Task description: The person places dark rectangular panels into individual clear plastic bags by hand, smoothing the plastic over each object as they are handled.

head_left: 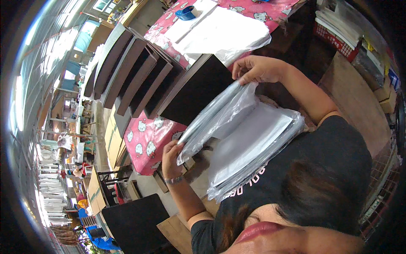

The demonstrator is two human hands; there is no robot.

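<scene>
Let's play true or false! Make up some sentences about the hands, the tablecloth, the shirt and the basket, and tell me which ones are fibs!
1. The left hand and the right hand both hold clear plastic. True.

2. The wristband is on the right wrist. False: the wristband is on the left wrist.

3. The tablecloth is plain green. False: the tablecloth is pink with white cartoon cats.

4. There is a red basket at the upper right of the picture. True.

5. The person's shirt is yellow. False: the shirt is black.
</scene>
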